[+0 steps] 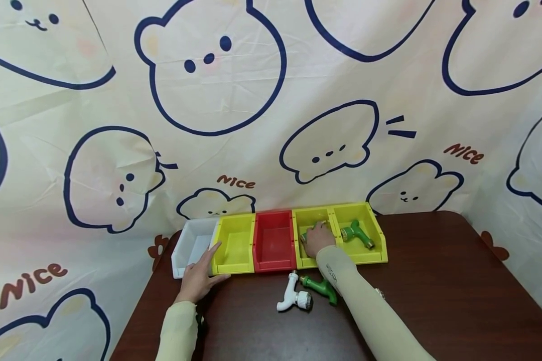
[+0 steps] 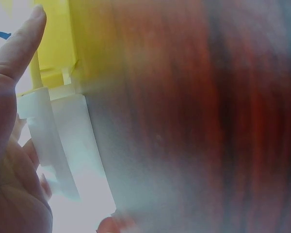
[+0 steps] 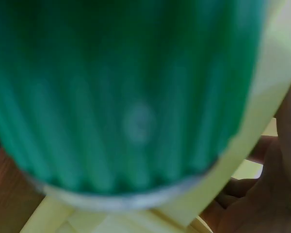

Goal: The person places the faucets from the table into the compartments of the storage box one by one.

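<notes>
My left hand [image 1: 196,281] lies at the front of the white bin [image 1: 179,258] and the neighbouring yellow bin [image 1: 235,269], fingers mostly straight. In the left wrist view, the thumb [image 2: 19,48] extends past the yellow bin's edge, and other fingers show behind the white wall. My right hand [image 1: 318,239] reaches into a yellow bin [image 1: 302,262], its fingers curled round a green faucet [image 1: 303,237] that they mostly hide. A ridged green knob [image 3: 131,111] fills much of the right wrist view; which faucet it belongs to I cannot tell.
Another green faucet [image 1: 357,234] lies in the rightmost yellow bin. On the brown table [image 1: 433,281], a white faucet [image 1: 293,296] and a green faucet [image 1: 318,286] lie before the bins, the latter partly under my right forearm. A red bin [image 1: 274,240] stands mid-row against the patterned cloth.
</notes>
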### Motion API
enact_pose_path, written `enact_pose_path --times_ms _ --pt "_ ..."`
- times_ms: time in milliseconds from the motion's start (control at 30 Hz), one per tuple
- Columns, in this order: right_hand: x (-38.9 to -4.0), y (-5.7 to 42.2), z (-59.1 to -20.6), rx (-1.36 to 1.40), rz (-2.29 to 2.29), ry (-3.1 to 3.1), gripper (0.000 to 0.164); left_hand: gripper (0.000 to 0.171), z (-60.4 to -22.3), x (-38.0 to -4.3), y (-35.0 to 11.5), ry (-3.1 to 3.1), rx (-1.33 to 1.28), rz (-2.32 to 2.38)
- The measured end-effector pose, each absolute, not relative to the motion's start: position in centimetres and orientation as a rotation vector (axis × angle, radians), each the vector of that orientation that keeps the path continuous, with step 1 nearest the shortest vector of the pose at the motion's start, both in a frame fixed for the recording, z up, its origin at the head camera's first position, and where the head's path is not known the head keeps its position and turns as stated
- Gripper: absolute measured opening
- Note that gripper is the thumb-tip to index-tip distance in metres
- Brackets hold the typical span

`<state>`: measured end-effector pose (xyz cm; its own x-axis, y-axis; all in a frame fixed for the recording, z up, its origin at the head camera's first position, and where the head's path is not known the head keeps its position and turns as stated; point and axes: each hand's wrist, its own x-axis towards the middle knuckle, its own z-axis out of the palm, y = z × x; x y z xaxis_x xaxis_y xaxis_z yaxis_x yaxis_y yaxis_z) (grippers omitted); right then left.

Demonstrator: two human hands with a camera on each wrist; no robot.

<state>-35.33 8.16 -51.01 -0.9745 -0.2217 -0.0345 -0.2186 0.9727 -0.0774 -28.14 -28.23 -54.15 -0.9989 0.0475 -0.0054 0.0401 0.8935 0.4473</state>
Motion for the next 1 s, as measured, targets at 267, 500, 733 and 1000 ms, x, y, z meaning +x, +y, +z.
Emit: enact_pose_path --times_ms 267,500,733,1000 --pt "-35.3 8.2 -51.1 -0.34 -0.128 3.084 0.051 0.102 -53.9 -28.1 -28.1 3.05 0.073 0.737" --pt "-35.5 8.3 -51.8 -0.349 -0.103 3.082 0.055 0.102 -54.0 -28.1 -28.1 3.05 0.075 0.732" --pt "-35.3 8.3 -52.0 -0.351 -0.111 3.094 0.056 0.102 -53.8 -28.1 -28.1 3.047 0.075 0.716" --pt "-34.8 8.2 -51.8 -0.372 -0.073 3.117 0.057 0.1 -53.7 -28.0 -28.1 3.052 0.099 0.702"
